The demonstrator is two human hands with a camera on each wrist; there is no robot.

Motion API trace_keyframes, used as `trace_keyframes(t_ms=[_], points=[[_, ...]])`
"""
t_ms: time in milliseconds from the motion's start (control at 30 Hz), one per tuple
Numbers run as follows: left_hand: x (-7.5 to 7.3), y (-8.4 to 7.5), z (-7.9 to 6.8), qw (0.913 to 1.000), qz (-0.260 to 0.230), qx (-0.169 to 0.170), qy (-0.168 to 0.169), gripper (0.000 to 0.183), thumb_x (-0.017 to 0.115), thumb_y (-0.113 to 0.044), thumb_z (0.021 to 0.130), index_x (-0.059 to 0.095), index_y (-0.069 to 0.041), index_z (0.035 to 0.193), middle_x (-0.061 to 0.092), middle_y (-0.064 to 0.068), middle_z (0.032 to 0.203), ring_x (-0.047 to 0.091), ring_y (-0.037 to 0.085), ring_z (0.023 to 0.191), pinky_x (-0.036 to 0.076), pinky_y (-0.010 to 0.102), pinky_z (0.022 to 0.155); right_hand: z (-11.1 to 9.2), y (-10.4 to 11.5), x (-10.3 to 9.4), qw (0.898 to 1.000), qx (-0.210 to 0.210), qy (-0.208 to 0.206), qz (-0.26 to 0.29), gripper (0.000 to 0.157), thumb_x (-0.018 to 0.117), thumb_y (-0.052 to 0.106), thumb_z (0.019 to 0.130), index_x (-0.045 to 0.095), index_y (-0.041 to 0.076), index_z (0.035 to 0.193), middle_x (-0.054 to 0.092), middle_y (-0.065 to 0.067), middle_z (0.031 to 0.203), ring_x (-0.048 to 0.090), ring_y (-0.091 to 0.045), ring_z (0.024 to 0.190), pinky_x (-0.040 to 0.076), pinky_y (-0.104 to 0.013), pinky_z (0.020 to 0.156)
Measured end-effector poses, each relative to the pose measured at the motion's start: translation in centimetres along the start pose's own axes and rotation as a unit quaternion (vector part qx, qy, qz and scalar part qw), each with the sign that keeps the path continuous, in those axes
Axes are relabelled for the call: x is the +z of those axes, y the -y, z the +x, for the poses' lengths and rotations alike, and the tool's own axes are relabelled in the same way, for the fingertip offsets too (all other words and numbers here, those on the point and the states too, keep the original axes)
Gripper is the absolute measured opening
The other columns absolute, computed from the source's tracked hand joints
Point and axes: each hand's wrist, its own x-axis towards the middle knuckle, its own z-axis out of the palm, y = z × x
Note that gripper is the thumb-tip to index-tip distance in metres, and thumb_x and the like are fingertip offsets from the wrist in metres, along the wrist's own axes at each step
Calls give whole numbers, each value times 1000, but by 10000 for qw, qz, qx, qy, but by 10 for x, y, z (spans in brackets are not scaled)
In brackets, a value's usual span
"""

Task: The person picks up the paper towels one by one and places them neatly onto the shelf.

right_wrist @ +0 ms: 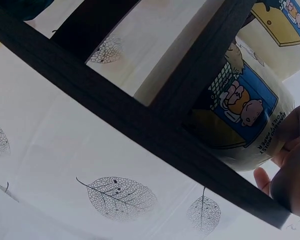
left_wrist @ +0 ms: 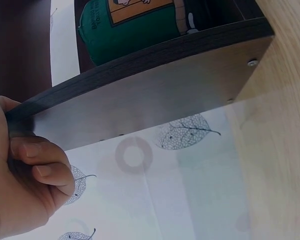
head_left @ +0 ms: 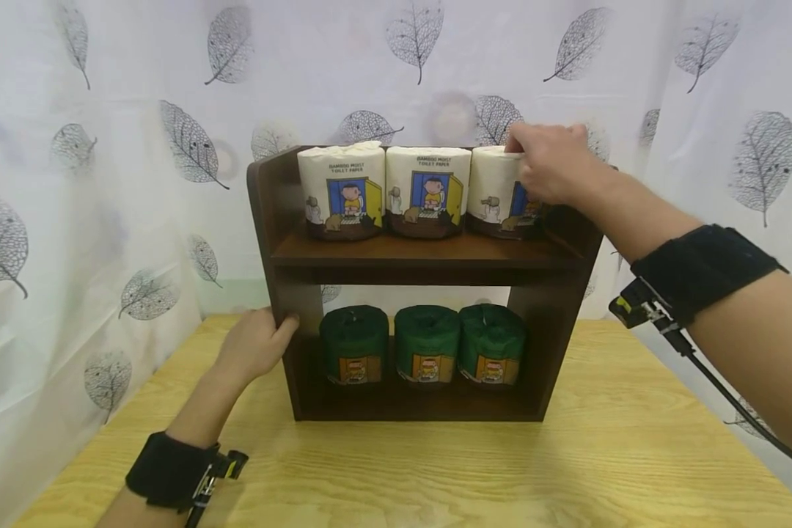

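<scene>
A dark brown two-tier shelf (head_left: 429,257) stands on the table. My left hand (head_left: 254,345) grips its left side panel (left_wrist: 140,105), thumb over the front edge and fingers curled along the outer face. On the upper tier sit three cream toilet paper rolls with a cartoon print: a left roll (head_left: 342,192), a middle roll (head_left: 427,192) and a right roll (head_left: 495,192). My right hand (head_left: 554,161) holds the right roll at its top, covering part of it. In the right wrist view, fingers (right_wrist: 261,179) show beside that roll's top end (right_wrist: 250,115).
Three green wrapped rolls, left (head_left: 354,345), middle (head_left: 427,343) and right (head_left: 491,343), stand on the lower tier. The wooden table (head_left: 396,477) extends in front and to both sides. Behind hangs a white curtain (head_left: 317,66) with leaf prints.
</scene>
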Motion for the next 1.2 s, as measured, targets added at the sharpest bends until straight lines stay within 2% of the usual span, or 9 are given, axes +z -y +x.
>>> trace_keyframes(t_ms=[167,300,400,533,633,800,900,1000,1200], points=[[-2,0,1,9999,109,82,-4,45,34,-42,95,43,-11,63,39,2,55,40,19,49,34,36,44,-4,-3,-5,9999,-71,-155,-6,34,31,3,82,48,3,112,56,-21,108,47,-40,99,24,-63,94],[0,-1,0,9988,400,240,144,50,35,-44,95,43,-13,57,38,1,52,40,19,47,34,36,44,-21,-4,-7,9937,-228,-963,-526,34,35,7,81,53,2,109,58,-21,106,48,-39,100,32,-57,91],[0,-4,-1,9970,578,449,259,50,36,-45,94,44,-14,55,40,0,52,41,18,47,35,35,43,-47,-13,-1,9686,-691,-2237,-837,33,37,10,77,55,1,103,59,-19,105,47,-37,104,33,-55,88],[-9,-7,-2,9947,754,665,196,49,40,-46,92,43,-15,54,39,0,52,40,17,46,35,34,43,-88,-35,20,9287,-1178,-3412,-848,54,40,14,76,40,0,128,38,-18,139,32,-34,126,29,-56,95],[-17,-5,-5,9929,922,727,214,50,40,-46,92,42,-16,53,37,-1,51,39,16,46,34,34,44,-114,-48,41,9383,-793,-3344,-391,75,45,23,79,14,6,145,13,-15,152,17,-32,135,22,-54,104],[-26,-2,-11,9919,1007,732,245,49,38,-49,93,50,-14,61,40,-1,50,43,16,48,37,34,45,-136,-51,72,9546,158,-2871,784,84,50,35,84,1,15,148,15,-13,152,19,-31,134,20,-53,106],[-30,-3,-13,9925,930,774,193,50,37,-50,93,61,-6,95,58,8,70,55,23,60,43,39,50,-138,-50,82,9498,17,-2966,999,73,43,41,90,8,15,148,23,-15,149,25,-33,132,22,-53,105],[-34,-4,-13,9927,898,780,194,65,37,-52,93,42,-2,133,61,19,107,60,32,81,47,44,57,-142,-52,89,9457,-326,-3097,931,67,36,48,93,19,12,146,34,-20,141,32,-37,126,25,-53,103],[-41,-1,-12,9930,704,930,175,80,43,-55,90,2,-19,149,33,21,143,44,40,116,47,55,71,-160,-62,111,9561,-936,-2769,193,75,34,58,91,32,-1,136,48,-28,120,43,-41,113,36,-55,92]])
